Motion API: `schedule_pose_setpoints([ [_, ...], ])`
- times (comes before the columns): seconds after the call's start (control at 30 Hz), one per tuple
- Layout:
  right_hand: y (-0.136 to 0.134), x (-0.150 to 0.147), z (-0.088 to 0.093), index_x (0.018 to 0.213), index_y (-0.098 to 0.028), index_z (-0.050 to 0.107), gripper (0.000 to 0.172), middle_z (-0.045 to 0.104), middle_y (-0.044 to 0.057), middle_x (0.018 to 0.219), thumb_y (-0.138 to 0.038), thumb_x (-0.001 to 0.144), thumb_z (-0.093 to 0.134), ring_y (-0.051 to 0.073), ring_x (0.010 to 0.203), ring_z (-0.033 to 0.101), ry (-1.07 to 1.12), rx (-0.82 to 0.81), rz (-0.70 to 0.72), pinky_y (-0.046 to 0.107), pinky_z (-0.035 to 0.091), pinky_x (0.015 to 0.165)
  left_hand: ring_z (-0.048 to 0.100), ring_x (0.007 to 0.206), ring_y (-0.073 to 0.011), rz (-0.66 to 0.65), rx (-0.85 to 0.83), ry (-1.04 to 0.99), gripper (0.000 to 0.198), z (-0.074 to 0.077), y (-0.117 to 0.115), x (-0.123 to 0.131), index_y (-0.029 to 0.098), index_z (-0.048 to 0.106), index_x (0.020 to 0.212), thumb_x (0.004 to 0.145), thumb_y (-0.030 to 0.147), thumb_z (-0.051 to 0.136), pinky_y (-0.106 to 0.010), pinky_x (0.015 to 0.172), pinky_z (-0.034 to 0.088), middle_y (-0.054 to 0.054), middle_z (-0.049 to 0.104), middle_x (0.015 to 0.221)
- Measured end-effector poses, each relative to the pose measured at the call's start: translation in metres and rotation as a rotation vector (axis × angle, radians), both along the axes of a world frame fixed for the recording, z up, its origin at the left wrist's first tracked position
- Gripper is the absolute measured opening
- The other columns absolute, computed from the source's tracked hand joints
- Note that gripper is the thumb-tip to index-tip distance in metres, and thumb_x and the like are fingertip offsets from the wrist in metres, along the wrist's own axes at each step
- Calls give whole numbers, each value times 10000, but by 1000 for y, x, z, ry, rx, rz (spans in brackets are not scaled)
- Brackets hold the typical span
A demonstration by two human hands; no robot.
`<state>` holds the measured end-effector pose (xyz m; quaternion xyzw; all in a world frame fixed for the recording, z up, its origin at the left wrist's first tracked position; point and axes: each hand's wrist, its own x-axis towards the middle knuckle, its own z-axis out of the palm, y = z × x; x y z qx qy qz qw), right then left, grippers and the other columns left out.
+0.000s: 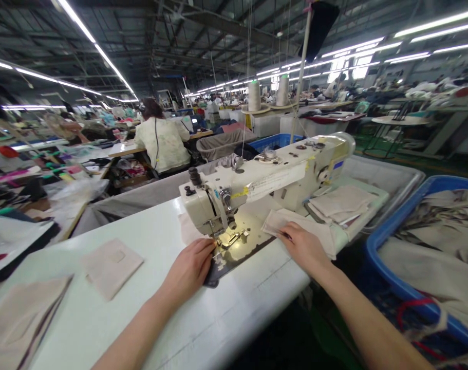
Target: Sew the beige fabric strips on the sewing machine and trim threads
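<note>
A sewing machine point(257, 180) stands on a pale green table point(141, 231), its lamp lighting the metal plate below the needle. My left hand point(193, 264) is beside the needle, fingers pressed together at the front edge of a beige piece point(189, 231) that lies partly behind the machine head. What those fingertips hold is too small to make out. To the right of the needle, my right hand point(301, 244) has its fingers closed at the edge of beige fabric pieces point(320, 234), with a small dark object between thumb and fingers.
A beige square point(112, 264) and a fabric stack point(21, 324) lie at the left. More beige pieces point(341, 203) rest beyond my right hand. A blue basket point(384, 267) of fabric stands at the right. A person point(162, 139) sits ahead, back turned. Thread cones point(254, 96) stand behind the machine.
</note>
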<state>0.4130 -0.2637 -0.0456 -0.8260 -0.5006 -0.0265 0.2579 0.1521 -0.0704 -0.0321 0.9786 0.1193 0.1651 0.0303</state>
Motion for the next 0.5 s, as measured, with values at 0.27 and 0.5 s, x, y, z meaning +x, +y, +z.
schedule_pose_setpoints([
  [0.27,-18,12,1,1020,-140,598,343,656,151,976,-373,966,351,267,830,632,-75,386,-290,343,444,674,595,1196,-266,35,-18,-22,380,-3,-4,-2,119,638,1242,994,217,367,-420,1047,506,-143,643,1289],
  [0.5,-52,22,35,872,-184,641,217,579,90,691,-355,783,542,241,586,557,-108,830,-673,364,412,547,621,1136,-271,153,-81,-17,383,3,0,-41,148,633,1274,983,222,396,-450,992,529,-147,657,1257],
])
